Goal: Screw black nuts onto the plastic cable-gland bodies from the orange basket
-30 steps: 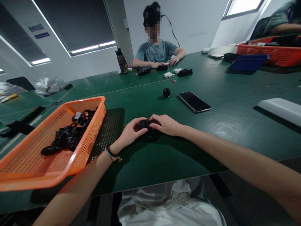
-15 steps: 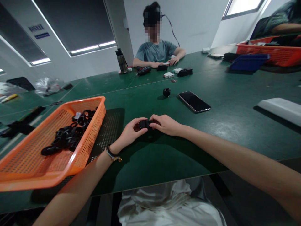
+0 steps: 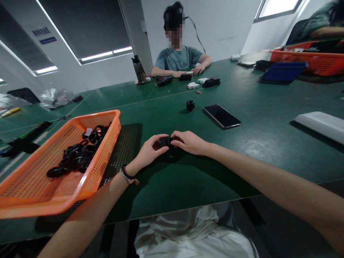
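Head-worn view; facing forward, down

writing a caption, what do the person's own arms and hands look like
The left hand and right hand are gloveless, with no sleeves in view. The left wears, at the wrist, a dark band and a silvery bracelet with a gold-coloured charm; the right shows nothing worn.

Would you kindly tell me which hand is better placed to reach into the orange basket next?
Probably the left hand: it is nearer the basket, while the right hand is farther off. Both hold the black part.
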Action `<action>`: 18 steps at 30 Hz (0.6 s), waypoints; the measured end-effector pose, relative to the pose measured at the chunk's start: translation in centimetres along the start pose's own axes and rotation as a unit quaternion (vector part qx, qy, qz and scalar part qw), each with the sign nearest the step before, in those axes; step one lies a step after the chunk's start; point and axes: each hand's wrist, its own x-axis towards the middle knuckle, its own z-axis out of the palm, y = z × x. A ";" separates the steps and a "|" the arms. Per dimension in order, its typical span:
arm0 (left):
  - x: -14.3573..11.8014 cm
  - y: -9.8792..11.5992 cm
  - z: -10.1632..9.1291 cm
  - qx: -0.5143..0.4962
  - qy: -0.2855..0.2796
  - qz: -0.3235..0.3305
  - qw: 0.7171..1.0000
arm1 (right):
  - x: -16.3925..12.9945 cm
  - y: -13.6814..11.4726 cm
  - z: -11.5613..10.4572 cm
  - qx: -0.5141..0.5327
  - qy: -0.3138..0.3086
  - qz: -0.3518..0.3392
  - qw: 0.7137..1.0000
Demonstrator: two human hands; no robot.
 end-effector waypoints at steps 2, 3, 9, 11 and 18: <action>0.0 0.0 0.0 -0.004 -0.003 -0.001 1.000 | 0.0 0.0 0.0 0.000 -0.002 0.002 1.000; 0.0 0.0 0.0 -0.006 -0.004 -0.001 1.000 | 0.0 0.0 0.0 0.001 -0.002 0.001 1.000; 0.1 -0.3 0.0 -0.013 0.003 -0.005 1.000 | 0.0 0.1 0.1 0.011 0.021 -0.020 1.000; 0.1 -0.3 0.1 -0.018 0.006 -0.004 1.000 | -0.1 0.1 0.2 0.021 0.027 -0.033 0.999; 0.1 -0.3 0.1 -0.038 0.009 -0.009 0.999 | -0.4 0.2 0.0 0.049 0.024 -0.062 0.997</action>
